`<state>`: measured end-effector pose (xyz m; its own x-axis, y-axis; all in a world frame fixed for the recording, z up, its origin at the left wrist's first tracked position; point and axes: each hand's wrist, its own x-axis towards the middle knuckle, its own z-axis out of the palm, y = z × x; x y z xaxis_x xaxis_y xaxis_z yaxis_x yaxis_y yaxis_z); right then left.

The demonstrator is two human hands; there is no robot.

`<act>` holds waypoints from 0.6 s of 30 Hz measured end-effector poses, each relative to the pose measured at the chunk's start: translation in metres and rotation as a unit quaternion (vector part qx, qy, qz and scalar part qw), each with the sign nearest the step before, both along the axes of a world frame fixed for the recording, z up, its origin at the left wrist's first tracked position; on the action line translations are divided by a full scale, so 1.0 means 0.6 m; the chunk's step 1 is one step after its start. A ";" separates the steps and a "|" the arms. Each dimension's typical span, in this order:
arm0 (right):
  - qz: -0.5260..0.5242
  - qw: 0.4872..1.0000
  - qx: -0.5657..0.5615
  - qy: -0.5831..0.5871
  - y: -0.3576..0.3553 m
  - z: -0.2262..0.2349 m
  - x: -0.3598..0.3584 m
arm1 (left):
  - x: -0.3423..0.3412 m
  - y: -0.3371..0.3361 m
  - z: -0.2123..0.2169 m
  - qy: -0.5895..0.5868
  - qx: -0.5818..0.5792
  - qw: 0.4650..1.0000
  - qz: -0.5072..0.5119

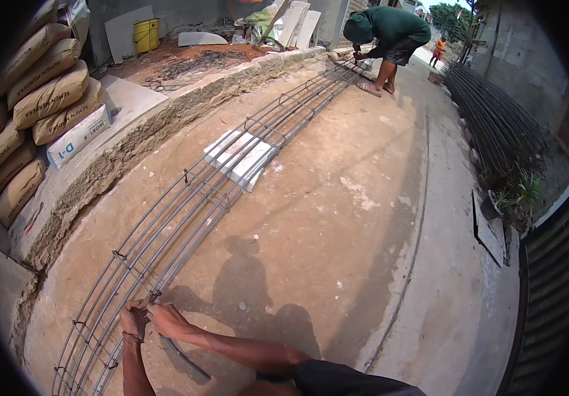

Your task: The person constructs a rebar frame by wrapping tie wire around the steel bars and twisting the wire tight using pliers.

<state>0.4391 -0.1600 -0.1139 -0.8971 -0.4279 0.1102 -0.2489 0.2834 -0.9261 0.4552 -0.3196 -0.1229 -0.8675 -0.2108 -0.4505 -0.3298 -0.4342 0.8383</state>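
A long cage of steel reinforcing bars [159,247] with square stirrups runs from my lower left to the far end of the yard. My left hand [134,320] is closed at the cage's right side, close to a stirrup. My right hand [167,319] meets it there, fingers pinched together. Whatever small thing they grip is hidden by the fingers. Below my right wrist, a dark, slightly bent rod-like piece [187,362] shows; I cannot tell whether it is held. A white slab [241,158] lies beneath the middle of the cage.
At the far end, a person in a dark green hooded top [390,30] bends over the cage. Stacked brown sacks [50,102] stand on a raised concrete ledge [109,155] at left. A yellow bucket [146,35] is behind. Dark rebar bundles [495,112] line the right wall.
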 end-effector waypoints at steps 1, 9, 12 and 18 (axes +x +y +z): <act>0.008 1.000 -0.004 -0.011 0.008 -0.004 0.003 | -0.013 0.006 0.015 -0.018 -0.069 0.997 -0.020; -0.175 0.972 -0.047 -0.153 0.015 -0.057 -0.006 | -0.054 0.041 0.061 -0.033 -0.440 0.878 -0.185; -0.019 0.843 -0.312 -0.438 -0.002 -0.087 -0.025 | -0.057 0.021 0.039 -0.046 -0.438 0.881 -0.173; 0.011 0.953 -0.065 -0.295 0.027 -0.070 -0.092 | -0.003 0.030 -0.032 0.165 -0.681 0.711 -0.052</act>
